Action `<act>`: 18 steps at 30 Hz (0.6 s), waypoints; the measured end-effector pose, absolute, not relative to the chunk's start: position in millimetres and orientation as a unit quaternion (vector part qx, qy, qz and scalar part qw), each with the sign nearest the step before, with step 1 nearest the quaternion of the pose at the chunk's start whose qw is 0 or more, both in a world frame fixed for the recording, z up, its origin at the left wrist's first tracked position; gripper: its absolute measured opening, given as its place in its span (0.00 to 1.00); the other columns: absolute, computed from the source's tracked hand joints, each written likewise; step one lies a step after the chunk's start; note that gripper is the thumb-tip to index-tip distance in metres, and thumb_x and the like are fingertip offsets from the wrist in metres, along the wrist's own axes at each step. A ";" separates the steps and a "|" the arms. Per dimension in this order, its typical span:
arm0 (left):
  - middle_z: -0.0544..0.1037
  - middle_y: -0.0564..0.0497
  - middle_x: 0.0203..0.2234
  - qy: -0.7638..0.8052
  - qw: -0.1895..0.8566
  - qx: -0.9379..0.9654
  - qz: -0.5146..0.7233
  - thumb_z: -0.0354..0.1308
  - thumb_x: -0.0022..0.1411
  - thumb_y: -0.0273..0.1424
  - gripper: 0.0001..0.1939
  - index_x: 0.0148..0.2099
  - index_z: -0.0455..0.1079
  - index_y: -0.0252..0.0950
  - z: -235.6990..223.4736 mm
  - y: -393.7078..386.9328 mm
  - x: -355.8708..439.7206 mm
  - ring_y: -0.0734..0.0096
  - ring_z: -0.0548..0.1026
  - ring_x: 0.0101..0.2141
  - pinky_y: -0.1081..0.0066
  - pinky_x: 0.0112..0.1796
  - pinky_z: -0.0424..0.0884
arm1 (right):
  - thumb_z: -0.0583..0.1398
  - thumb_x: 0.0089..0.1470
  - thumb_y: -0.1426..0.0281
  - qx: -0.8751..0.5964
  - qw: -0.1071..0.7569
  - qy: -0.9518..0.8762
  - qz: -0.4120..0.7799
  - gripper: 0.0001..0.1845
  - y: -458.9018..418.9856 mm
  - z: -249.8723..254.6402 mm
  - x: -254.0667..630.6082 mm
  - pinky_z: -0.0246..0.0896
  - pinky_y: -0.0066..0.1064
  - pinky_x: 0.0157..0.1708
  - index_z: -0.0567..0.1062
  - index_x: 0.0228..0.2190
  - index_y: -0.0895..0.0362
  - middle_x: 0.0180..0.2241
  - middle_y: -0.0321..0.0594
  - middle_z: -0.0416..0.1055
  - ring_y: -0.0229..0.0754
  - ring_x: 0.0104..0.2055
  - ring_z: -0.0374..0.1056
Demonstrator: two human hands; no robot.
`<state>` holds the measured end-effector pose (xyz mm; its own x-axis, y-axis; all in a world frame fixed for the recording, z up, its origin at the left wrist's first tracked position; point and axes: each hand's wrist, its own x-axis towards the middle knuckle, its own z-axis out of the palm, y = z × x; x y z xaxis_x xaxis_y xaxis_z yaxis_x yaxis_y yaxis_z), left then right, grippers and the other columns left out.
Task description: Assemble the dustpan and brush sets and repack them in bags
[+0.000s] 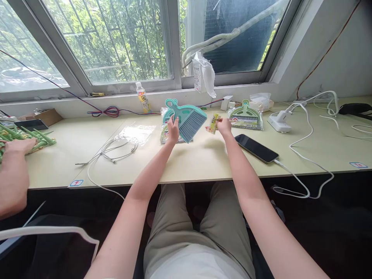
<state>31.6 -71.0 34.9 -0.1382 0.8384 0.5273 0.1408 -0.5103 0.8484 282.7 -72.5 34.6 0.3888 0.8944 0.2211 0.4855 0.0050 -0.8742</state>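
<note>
My left hand [173, 130] is closed on a teal mini brush and dustpan set [186, 118], held tilted just above the desk [203, 159]. Under it lies a clear wrapper with a printed card [164, 137]. My right hand [224, 126] pinches a small yellow-green printed label [213, 123] beside the brush bristles. A second, green brush and dustpan set in its packaging [246, 115] lies to the right of that hand.
A black phone [256, 148] on a white cable lies right of my arm. White charger and cables [280, 120] sit at the right, an empty clear bag [135, 133] and a cable [116, 151] at the left. Another person's hand [19, 146] rests on green sticks [26, 137]. A bottle [143, 98] stands by the window.
</note>
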 end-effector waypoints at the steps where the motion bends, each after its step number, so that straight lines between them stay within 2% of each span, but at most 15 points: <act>1: 0.76 0.43 0.53 0.416 0.284 0.581 0.639 0.50 0.70 0.47 0.24 0.60 0.69 0.41 35.8 -70.7 31.7 0.54 0.70 0.59 0.56 0.60 0.64 | 0.60 0.58 0.73 -0.714 0.453 -0.515 0.139 0.07 -72.5 30.2 288.1 0.68 0.45 0.50 0.79 0.35 0.63 0.41 0.58 0.77 0.56 0.48 0.74; 4: 0.76 0.44 0.53 0.423 0.316 0.574 0.626 0.52 0.69 0.44 0.20 0.55 0.73 0.40 35.4 -69.6 36.6 0.55 0.69 0.59 0.59 0.59 0.64 | 0.57 0.59 0.75 -0.769 0.360 -0.527 0.028 0.15 -74.3 16.4 300.5 0.60 0.51 0.58 0.78 0.45 0.68 0.51 0.68 0.71 0.63 0.60 0.64; 7: 0.76 0.43 0.52 0.416 0.316 0.591 0.615 0.52 0.69 0.46 0.21 0.52 0.74 0.39 32.8 -71.6 44.8 0.54 0.70 0.57 0.59 0.58 0.65 | 0.51 0.62 0.75 -0.767 0.390 -0.510 -0.023 0.29 -78.9 14.3 302.9 0.57 0.51 0.61 0.63 0.63 0.71 0.64 0.70 0.56 0.60 0.65 0.57; 9: 0.78 0.43 0.47 0.412 0.296 0.600 0.618 0.51 0.68 0.48 0.23 0.53 0.74 0.39 32.0 -76.8 50.0 0.54 0.73 0.53 0.59 0.55 0.66 | 0.46 0.64 0.75 -0.735 0.434 -0.514 -0.081 0.33 -85.5 23.3 294.4 0.54 0.51 0.62 0.53 0.68 0.68 0.68 0.66 0.48 0.58 0.67 0.53; 11: 0.78 0.45 0.39 0.410 0.274 0.607 0.623 0.51 0.68 0.50 0.26 0.57 0.72 0.39 32.6 -85.4 54.0 0.57 0.76 0.44 0.60 0.51 0.67 | 0.44 0.66 0.72 -0.682 0.469 -0.547 -0.129 0.30 -95.5 36.9 274.5 0.51 0.50 0.63 0.56 0.67 0.60 0.67 0.59 0.52 0.55 0.68 0.52; 14: 0.74 0.52 0.26 0.405 0.238 0.628 0.620 0.52 0.68 0.50 0.29 0.65 0.64 0.42 35.9 -101.4 57.4 0.64 0.73 0.29 0.62 0.43 0.69 | 0.44 0.69 0.65 -0.619 0.488 -0.606 -0.111 0.23 -112.5 51.9 229.5 0.51 0.49 0.62 0.72 0.55 0.56 0.57 0.54 0.67 0.54 0.61 0.60; 16: 0.73 0.54 0.24 0.404 0.203 0.652 0.609 0.52 0.69 0.49 0.30 0.67 0.61 0.43 38.6 -111.0 58.3 0.65 0.71 0.25 0.63 0.40 0.68 | 0.49 0.68 0.61 -0.584 0.479 -0.651 -0.079 0.20 -120.0 53.4 201.7 0.51 0.48 0.61 0.77 0.46 0.55 0.51 0.52 0.72 0.54 0.57 0.63; 18: 0.73 0.54 0.23 0.408 0.168 0.673 0.594 0.49 0.71 0.48 0.28 0.66 0.61 0.42 40.9 -117.5 58.6 0.65 0.70 0.24 0.64 0.39 0.67 | 0.54 0.65 0.59 -0.568 0.484 -0.664 -0.045 0.16 -121.7 50.2 186.0 0.53 0.46 0.59 0.77 0.43 0.55 0.48 0.50 0.74 0.54 0.56 0.64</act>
